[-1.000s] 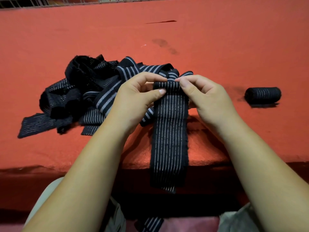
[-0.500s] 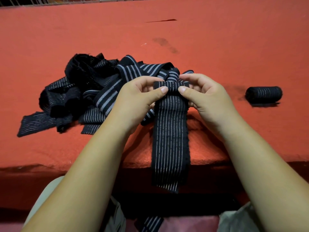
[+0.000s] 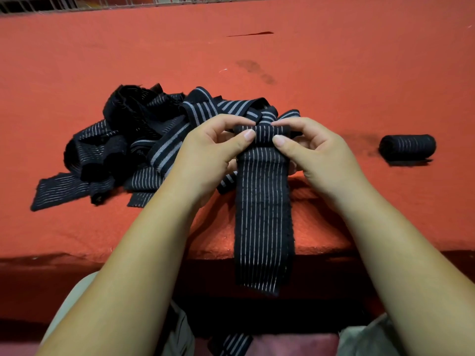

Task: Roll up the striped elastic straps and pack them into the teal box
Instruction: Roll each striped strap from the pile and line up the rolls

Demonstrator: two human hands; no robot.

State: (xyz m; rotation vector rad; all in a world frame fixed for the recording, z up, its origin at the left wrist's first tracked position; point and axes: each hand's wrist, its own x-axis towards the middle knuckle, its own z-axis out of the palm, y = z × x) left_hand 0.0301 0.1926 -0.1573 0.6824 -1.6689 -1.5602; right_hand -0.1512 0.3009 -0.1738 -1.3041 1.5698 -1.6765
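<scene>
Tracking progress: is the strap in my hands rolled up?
Barely: the strap is rolled only at its far end; rest hangs flat.

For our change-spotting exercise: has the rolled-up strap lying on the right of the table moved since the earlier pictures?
No. The rolled-up strap keeps its place just right of the dark smudge on the red table cover.

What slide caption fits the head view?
Left hand and right hand pinch the rolled end of a striped strap on the red table, beside a loose pile and one finished roll.
</scene>
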